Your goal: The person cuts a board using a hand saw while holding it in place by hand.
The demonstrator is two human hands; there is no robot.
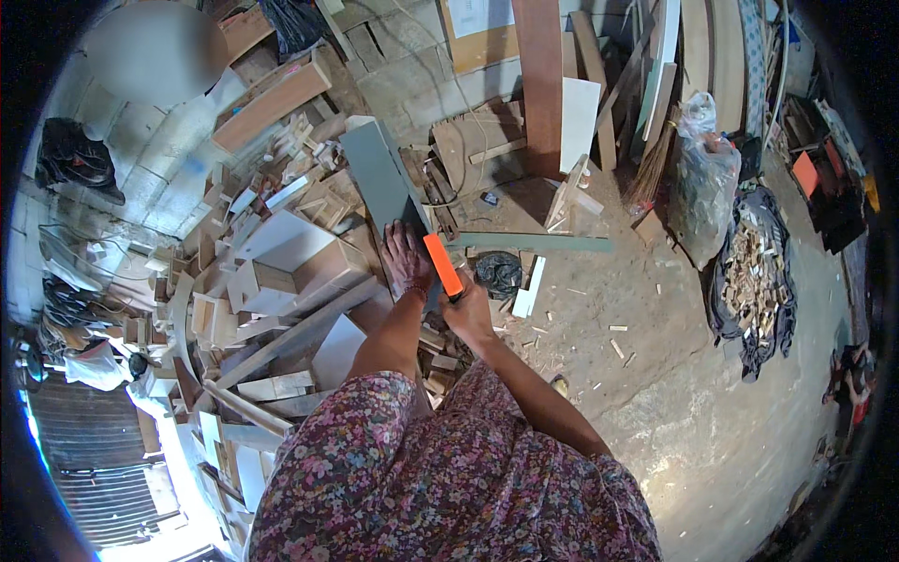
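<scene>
My left hand (406,258) lies flat, fingers spread, on a long grey-green board (376,169) that slants away from me toward the upper left. Just right of it, my right hand (468,313) is closed round a tool (443,265) with a flat, bright orange part and a black portion by the fingers. The orange part points up and left and overlaps the board's right edge in view. Its working end cannot be made out, and the near end of the board is partly hidden by my hands.
Wood offcuts and open box pieces (309,267) are heaped on the left. A thin green strip (534,242) lies ahead on the floor, near a black plastic bundle (498,273) and a white piece (529,287). Right stand a filled plastic bag (704,192) and a wood-scrap sack (757,272).
</scene>
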